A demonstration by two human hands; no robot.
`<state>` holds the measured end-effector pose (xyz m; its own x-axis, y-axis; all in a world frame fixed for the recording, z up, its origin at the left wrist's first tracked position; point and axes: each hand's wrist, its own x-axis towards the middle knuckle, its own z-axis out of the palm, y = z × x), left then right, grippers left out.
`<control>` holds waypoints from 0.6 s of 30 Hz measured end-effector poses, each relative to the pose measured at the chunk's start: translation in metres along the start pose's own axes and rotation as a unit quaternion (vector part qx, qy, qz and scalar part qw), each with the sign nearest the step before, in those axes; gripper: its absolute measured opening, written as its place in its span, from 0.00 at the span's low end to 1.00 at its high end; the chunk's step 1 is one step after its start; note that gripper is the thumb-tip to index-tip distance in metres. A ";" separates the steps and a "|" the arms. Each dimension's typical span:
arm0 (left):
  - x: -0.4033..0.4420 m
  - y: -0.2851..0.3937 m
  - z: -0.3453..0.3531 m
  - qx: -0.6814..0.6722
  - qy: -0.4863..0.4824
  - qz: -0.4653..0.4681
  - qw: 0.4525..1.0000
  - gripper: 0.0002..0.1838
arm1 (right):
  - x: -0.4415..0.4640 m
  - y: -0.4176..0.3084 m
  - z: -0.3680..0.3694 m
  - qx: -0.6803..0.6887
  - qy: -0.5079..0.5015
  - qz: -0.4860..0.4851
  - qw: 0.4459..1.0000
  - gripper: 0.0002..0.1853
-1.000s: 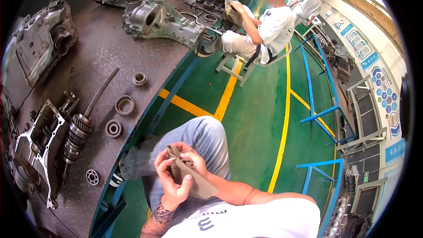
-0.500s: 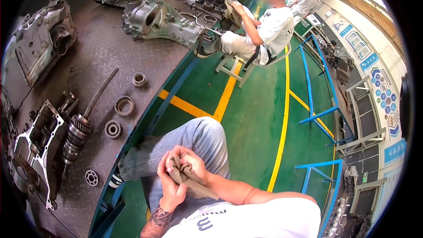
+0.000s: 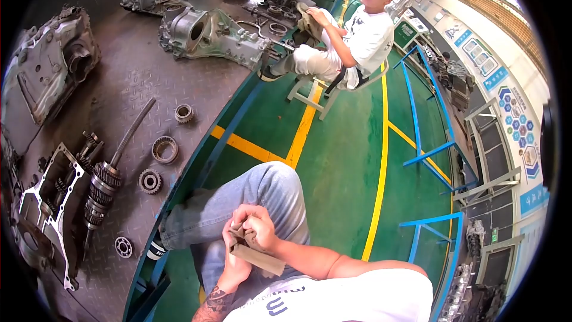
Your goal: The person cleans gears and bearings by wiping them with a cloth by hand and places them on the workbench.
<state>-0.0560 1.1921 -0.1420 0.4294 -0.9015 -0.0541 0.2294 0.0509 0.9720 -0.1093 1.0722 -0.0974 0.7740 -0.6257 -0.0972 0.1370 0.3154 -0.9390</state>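
Observation:
A grey-brown cloth point(image 3: 260, 257) is bunched between my two hands above my jeans-clad lap. My left hand point(image 3: 236, 261), on the tattooed forearm, is closed around the cloth's left side, its fingers partly covered by my other hand. My right hand point(image 3: 261, 226) grips the upper part of the cloth with curled fingers. A folded flap of the cloth hangs out below, toward my white shirt. Whether anything is wrapped inside the cloth cannot be seen.
A metal bench point(image 3: 134, 137) on my left bears a gear shaft point(image 3: 102, 188), an open housing point(image 3: 56, 203), a bearing point(image 3: 124, 247), loose gears and a gearbox case point(image 3: 208, 33). Across the green floor a seated person point(image 3: 363, 30) holds a cloth. Blue frames point(image 3: 417, 107) stand at right.
My right hand has curled tighter and turned over the cloth. The cloth's loose flap has opened out wider below my hands. The view has shifted slightly.

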 end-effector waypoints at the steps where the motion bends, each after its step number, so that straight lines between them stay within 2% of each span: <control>1: -0.003 0.000 -0.006 -0.031 -0.034 -0.057 0.997 0.32 | 0.002 0.003 -0.002 -0.010 -0.016 0.002 1.000 0.11; 4: -0.010 -0.002 -0.013 -0.016 -0.057 -0.094 0.994 0.29 | 0.000 0.002 -0.004 -0.108 -0.020 -0.031 0.993 0.12; 7: -0.012 -0.018 -0.020 -0.110 -0.028 -0.176 0.978 0.28 | 0.001 -0.001 0.002 -0.132 -0.019 -0.056 0.989 0.12; 9: -0.010 -0.015 -0.024 -0.085 -0.010 -0.182 0.979 0.27 | 0.004 -0.002 0.000 -0.154 -0.054 -0.059 0.985 0.14; 10: -0.008 -0.019 -0.028 -0.009 -0.003 -0.157 0.988 0.26 | 0.006 -0.004 0.000 -0.152 -0.085 -0.071 0.982 0.15; 12: -0.005 0.011 -0.023 -0.208 0.009 -0.182 0.961 0.23 | 0.008 -0.011 0.000 -0.150 -0.146 -0.096 0.973 0.16; 13: -0.003 0.026 -0.021 -0.302 0.019 -0.195 0.933 0.22 | 0.010 -0.011 -0.003 -0.180 -0.199 -0.097 0.958 0.21; 15: -0.002 0.037 -0.018 -0.342 0.077 -0.249 0.903 0.18 | 0.008 -0.018 0.006 -0.259 -0.221 -0.150 0.928 0.23; 16: -0.007 0.026 -0.015 -0.363 0.094 -0.187 0.908 0.19 | 0.007 -0.020 0.011 -0.297 -0.231 -0.175 0.910 0.24; 18: -0.007 0.006 -0.014 -0.197 0.137 -0.156 0.958 0.24 | 0.007 -0.018 0.013 -0.327 -0.225 -0.216 0.892 0.24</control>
<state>-0.0452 1.2046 -0.1394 0.4873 -0.7547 -0.4393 0.6730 0.0041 0.7396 -0.0980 1.0711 -0.0767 0.9263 -0.1920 0.3242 0.2065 -0.4610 -0.8631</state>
